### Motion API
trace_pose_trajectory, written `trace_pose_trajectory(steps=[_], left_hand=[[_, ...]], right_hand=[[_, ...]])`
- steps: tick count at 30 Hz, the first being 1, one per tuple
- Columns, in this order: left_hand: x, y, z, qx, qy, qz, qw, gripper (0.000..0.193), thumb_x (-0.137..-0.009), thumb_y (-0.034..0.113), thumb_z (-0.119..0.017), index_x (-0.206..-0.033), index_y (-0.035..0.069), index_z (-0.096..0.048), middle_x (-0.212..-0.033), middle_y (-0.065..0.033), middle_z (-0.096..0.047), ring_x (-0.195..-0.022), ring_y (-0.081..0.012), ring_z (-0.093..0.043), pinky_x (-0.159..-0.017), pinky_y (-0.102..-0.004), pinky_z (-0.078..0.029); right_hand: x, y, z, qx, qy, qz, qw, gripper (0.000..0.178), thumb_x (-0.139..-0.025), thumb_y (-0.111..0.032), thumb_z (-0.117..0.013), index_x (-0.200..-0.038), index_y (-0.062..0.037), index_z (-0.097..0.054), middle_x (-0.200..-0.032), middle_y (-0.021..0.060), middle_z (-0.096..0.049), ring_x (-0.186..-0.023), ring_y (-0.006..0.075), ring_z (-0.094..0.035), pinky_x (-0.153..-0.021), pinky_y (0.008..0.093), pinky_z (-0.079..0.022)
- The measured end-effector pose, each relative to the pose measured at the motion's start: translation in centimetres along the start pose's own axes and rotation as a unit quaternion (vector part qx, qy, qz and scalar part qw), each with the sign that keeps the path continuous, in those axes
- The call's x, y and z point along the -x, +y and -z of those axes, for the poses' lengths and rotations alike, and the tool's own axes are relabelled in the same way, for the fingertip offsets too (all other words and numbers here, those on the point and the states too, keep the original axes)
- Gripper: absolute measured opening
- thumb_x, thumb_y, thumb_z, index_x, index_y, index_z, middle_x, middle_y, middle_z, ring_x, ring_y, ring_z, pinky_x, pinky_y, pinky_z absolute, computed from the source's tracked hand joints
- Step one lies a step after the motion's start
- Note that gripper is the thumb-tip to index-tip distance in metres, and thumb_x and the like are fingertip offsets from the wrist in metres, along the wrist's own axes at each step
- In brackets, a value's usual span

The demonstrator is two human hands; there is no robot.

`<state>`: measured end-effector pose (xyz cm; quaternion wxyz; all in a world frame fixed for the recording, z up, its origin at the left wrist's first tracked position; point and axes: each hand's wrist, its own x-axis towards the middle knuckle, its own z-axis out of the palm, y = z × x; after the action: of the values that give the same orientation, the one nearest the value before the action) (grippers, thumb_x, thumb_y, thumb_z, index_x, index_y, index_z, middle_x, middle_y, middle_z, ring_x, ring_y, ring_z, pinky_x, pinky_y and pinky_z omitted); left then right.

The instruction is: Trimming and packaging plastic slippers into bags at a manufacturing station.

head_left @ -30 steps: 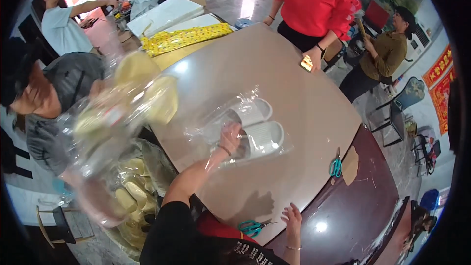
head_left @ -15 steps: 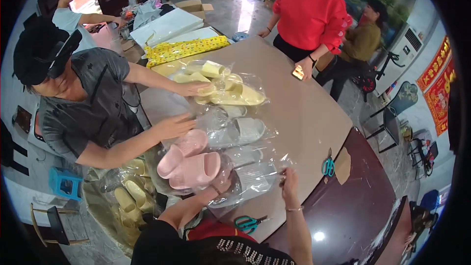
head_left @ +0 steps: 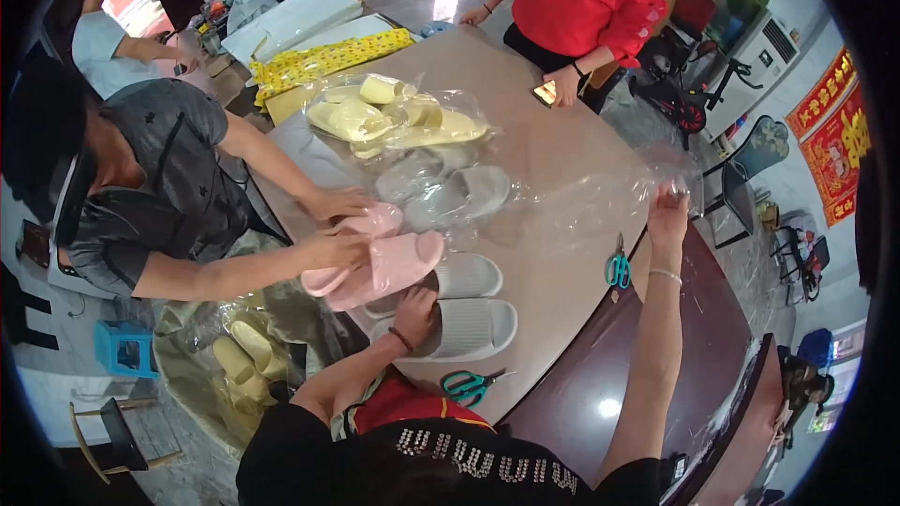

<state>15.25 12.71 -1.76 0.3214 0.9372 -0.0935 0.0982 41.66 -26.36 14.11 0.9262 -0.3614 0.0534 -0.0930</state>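
Note:
A pair of grey slippers point(head_left: 473, 326) lies on the tan table in front of me, toes pointing right. My left hand point(head_left: 415, 312) is closed on their heel end, fingers curled and partly hidden. Stretched far out to the right, my right hand point(head_left: 668, 211) pinches a clear plastic bag point(head_left: 600, 201) that trails leftward over the table. To the left of my left hand, a co-worker's two hands point(head_left: 337, 239) handle pink slippers point(head_left: 405, 260). Beyond these lie another grey pair point(head_left: 455, 192) in clear plastic and bagged yellow slippers point(head_left: 422, 122).
Teal-handled scissors point(head_left: 469, 386) lie near my body; a second pair point(head_left: 617, 267) lies by the table's right edge. A sack point(head_left: 173, 328) of yellow slippers stands at lower left. A person in red point(head_left: 581, 0) stands across the table point(head_left: 553, 253) holding a phone point(head_left: 545, 93).
My right hand has swung up and right, drawing the plastic bag off the grey slippers, which now lie uncovered. The co-worker's upper hand has moved from the yellow slippers to the pink ones.

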Motion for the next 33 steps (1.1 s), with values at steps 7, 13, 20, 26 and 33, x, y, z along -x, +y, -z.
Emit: trace_pose_trajectory(steps=[7, 13, 20, 26, 33], left_hand=[[1.6, 3.7, -1.9, 0.021, -0.072, -0.148, 0.986, 0.019, -0.059, 0.006, -0.050, -0.078, 0.005, -0.049, -0.077, -0.0088, -0.049, -0.079, -0.0255, -0.047, -0.067, -0.0379, -0.036], [3.3, 5.3, -1.8, 0.018, -0.078, -0.167, 0.983, 0.021, -0.058, 0.008, -0.052, -0.079, 0.006, -0.050, -0.079, -0.0065, -0.050, -0.075, -0.0246, -0.048, -0.067, -0.0346, -0.036], [0.9, 9.3, -3.1, 0.055, -0.139, -0.270, 0.951, 0.018, -0.062, 0.011, -0.054, -0.079, 0.007, -0.050, -0.077, -0.0061, -0.048, -0.074, -0.0220, -0.048, -0.062, -0.0324, -0.041], [0.3, 12.2, -8.0, 0.029, -0.193, -0.218, 0.956, 0.015, -0.066, 0.010, -0.051, -0.080, 0.006, -0.049, -0.080, -0.0072, -0.049, -0.076, -0.0235, -0.051, -0.059, -0.0338, -0.045], [-1.9, 14.0, -13.2, 0.103, -0.167, -0.114, 0.974, 0.012, -0.071, 0.012, -0.050, -0.081, 0.005, -0.049, -0.080, -0.0112, -0.050, -0.078, -0.0289, -0.052, -0.061, -0.0388, -0.045]], right_hand=[[-1.6, 5.9, 9.4, -0.209, -0.032, -0.005, 0.977, 0.032, -0.088, -0.023, -0.035, -0.100, 0.0034, -0.049, -0.094, 0.0152, -0.057, -0.084, 0.0233, -0.055, -0.077, 0.0347, -0.048], [6.2, 15.6, 15.1, -0.145, 0.240, -0.195, 0.940, 0.025, -0.081, -0.025, -0.050, -0.091, -0.0021, -0.051, -0.083, 0.0110, -0.057, -0.074, 0.0198, -0.056, -0.066, 0.0336, -0.048], [9.4, 14.6, 13.9, 0.045, 0.238, -0.261, 0.935, 0.026, -0.080, -0.034, -0.051, -0.093, -0.0122, -0.051, -0.082, 0.0024, -0.055, -0.071, 0.0155, -0.052, -0.060, 0.0319, -0.041], [9.6, 13.1, 10.4, 0.143, 0.136, -0.353, 0.914, 0.029, -0.079, -0.039, -0.052, -0.096, -0.0160, -0.052, -0.084, 0.0010, -0.055, -0.072, 0.0152, -0.052, -0.062, 0.0334, -0.040], [11.9, 10.4, 11.7, 0.331, 0.152, -0.362, 0.858, 0.037, -0.080, -0.036, -0.053, -0.105, -0.0090, -0.050, -0.093, 0.0023, -0.054, -0.083, 0.0133, -0.051, -0.066, 0.0341, -0.042]])
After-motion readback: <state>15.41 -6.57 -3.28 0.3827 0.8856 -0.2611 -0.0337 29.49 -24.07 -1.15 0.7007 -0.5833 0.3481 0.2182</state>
